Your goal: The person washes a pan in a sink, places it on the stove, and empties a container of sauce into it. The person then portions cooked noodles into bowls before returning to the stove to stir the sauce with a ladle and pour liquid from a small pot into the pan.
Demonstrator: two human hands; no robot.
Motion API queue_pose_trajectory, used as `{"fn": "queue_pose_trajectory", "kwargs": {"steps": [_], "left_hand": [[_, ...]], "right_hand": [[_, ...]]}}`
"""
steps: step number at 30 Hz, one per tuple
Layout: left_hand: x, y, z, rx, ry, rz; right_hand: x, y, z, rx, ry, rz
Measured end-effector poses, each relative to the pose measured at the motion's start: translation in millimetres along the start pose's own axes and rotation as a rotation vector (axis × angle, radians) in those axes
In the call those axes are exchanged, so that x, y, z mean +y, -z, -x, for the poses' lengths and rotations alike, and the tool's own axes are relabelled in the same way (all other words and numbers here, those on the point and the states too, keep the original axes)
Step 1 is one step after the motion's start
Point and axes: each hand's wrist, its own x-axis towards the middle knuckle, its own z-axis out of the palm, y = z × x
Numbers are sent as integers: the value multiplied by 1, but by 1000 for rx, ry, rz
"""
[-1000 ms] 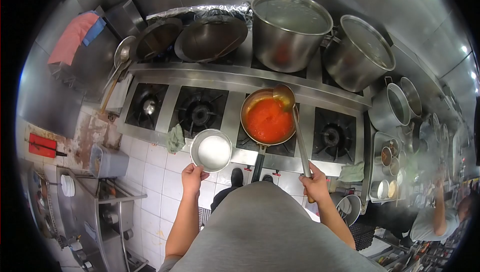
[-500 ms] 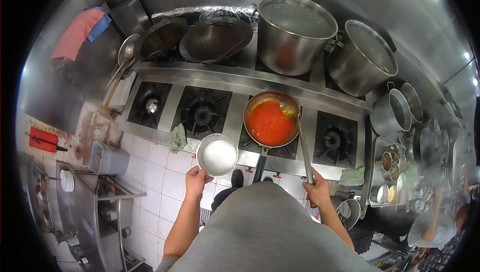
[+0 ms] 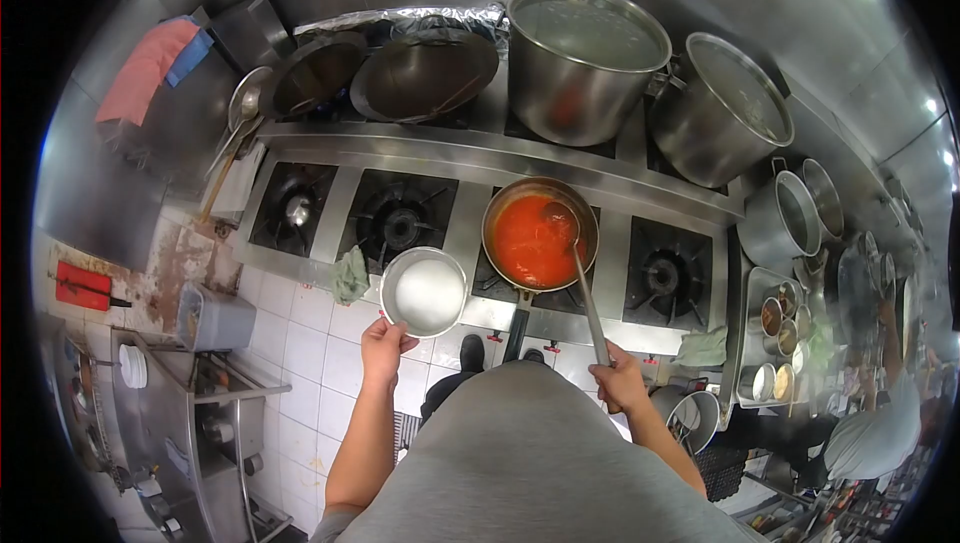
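My left hand (image 3: 386, 347) is closed on the near rim of a round metal bowl (image 3: 381, 295) with white contents that I cannot identify. The bowl is held in front of the stove's near edge, left of the frying pan. My right hand (image 3: 619, 380) grips the long handle of a ladle (image 3: 588, 305), whose head is in the red sauce (image 3: 532, 240). That sauce fills much of the frying pan (image 3: 485, 233) on a burner. The pan's dark handle (image 3: 517, 334) points toward my body, with neither hand on it.
Two large stockpots (image 3: 580, 93) (image 3: 700, 138) stand behind the pan, beside two woks (image 3: 425, 78) (image 3: 315, 75). A green cloth (image 3: 350, 275) hangs at the stove's front edge. On the right are small containers in a tray (image 3: 743, 343) and another person (image 3: 875, 433).
The ladle's head has moved down into the sauce from the pan's upper right side. My right hand has shifted slightly left, and the bowl has moved slightly up and left.
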Motion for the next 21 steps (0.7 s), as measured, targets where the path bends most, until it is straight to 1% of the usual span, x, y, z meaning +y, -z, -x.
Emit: {"fn": "queue_pose_trajectory", "kwargs": {"steps": [1,3,4,6,10,12,16,18,21], "left_hand": [[2,0,0,8,1,-5],[2,1,1,15,2,-11],[1,1,0,10,4,-9],[0,1,-1,5,6,-10],[2,-6,-2,6,11,-20],[3,-9,-3,0,8,-32],[4,-12,-7,-48,-1,-29],[4,-13,-8,-64,0,-29],[4,-15,-7,-54,2,-41]], "right_hand": [[5,1,-1,2,-1,-3],[7,2,0,-170,-127,-388],[4,2,3,-169,-128,-391],[-3,2,9,-260,-223,-687],[-5,1,11,-302,-221,-669],[-9,-1,14,-258,-167,-546],[0,0,6,-257,-89,-453],[2,0,5,-190,-6,-365],[-3,1,7,-142,49,-310]]}}
